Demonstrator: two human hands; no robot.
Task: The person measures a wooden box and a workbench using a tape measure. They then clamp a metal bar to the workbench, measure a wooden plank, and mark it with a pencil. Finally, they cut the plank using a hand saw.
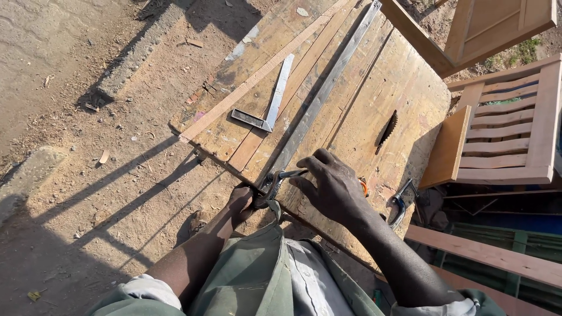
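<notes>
Left hand (240, 202): wrapped tight around the bottom of a metal clamp (274, 182) at the table's near edge.
Right hand (333, 187): fingers curled on the clamp's top.
Table (374, 99): wooden saw table; round blade (387, 128) pokes up.
Nearby: try square (266, 105) and long metal bar (325, 88).

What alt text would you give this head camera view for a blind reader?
Both hands, left hand and right hand, grip a metal clamp at the near edge of a worn wooden saw table. A try square lies further up.
</notes>
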